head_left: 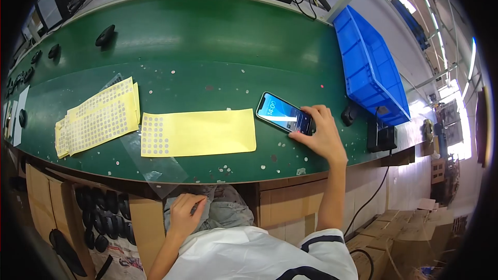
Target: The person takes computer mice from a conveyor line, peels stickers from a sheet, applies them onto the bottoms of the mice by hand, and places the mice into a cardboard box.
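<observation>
A smartphone [280,112] with a lit screen reading 14:00 lies at a slant on the green work table. My right hand [322,134] grips its right end, thumb on the near edge and fingers on the far edge. Down by my lap, below the table edge, my left hand [187,213] is closed, with a small dark thing at its fingers that I cannot make out. Left of the phone is a yellow sticker sheet [212,132], round grey stickers remaining only at its left end. Farther left lies a stack of fuller yellow sticker sheets [101,116].
A blue plastic crate [373,67] stands at the right, near a black box [387,138] with a cable. Clear plastic film [155,168] overhangs the front edge. Black mouse-shaped pieces [105,36] sit at the left, with more in a cardboard box [106,215] below.
</observation>
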`<state>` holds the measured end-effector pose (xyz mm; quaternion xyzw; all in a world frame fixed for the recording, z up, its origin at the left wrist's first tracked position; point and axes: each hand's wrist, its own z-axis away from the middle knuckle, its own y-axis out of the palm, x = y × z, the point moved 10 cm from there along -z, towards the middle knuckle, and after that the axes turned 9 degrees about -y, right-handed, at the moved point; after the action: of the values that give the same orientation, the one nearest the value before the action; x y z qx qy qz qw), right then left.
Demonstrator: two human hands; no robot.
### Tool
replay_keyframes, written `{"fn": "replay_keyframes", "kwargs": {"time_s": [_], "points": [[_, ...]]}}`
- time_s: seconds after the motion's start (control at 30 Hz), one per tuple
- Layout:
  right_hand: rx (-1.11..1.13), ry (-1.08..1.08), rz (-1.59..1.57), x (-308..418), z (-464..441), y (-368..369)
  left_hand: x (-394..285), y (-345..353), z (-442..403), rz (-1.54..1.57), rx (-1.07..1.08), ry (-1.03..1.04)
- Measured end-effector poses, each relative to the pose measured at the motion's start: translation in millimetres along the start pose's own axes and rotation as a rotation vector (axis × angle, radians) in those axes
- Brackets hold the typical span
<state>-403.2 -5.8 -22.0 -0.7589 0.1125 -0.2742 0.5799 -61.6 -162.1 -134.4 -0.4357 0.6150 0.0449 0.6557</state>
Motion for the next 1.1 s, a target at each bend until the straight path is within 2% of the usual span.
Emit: {"fn": "replay_keyframes", "kwargs": {"time_s": [0.13, 0.27, 0.4, 0.47, 0.5, 0.57, 0.73, 0.9, 1.1], "points": [[-0.183, 0.045, 0.191, 30.4, 17.1, 4.0, 3.4, -3.7, -0.6, -0.011, 0.001, 0.006], [-0.163, 0.106, 0.327, 58.5, 6.7, 17.1, 0.8, -2.3, 0.3, -0.012, 0.004, 0.017], [-0.062, 0.072, 0.253, 67.6, -12.8, 27.9, 0.1, -4.0, -0.8, -0.005, 0.006, -0.012], [0.136, 0.168, -0.012, 49.0, -22.1, 28.7, 0.0, -7.6, -2.1, -0.002, -0.006, -0.020], [0.146, 0.164, -0.012, 36.0, -29.5, 28.1, -0.7, -8.1, -3.9, 0.005, -0.009, -0.019], [0.083, 0.027, -0.197, 20.1, -41.7, 32.8, -2.9, -5.9, -1.7, 0.021, -0.001, -0.019], [-0.058, -0.129, -0.377, 5.2, -56.6, 43.8, 0.9, -4.5, -1.0, 0.006, -0.007, -0.024], [0.005, -0.117, -0.411, 12.4, -50.8, 44.8, 4.0, -1.9, -1.2, -0.046, -0.009, -0.049], [-0.027, -0.183, -0.388, 21.7, -47.5, 36.8, 4.0, 1.9, -2.0, -0.073, 0.009, -0.069]]}}
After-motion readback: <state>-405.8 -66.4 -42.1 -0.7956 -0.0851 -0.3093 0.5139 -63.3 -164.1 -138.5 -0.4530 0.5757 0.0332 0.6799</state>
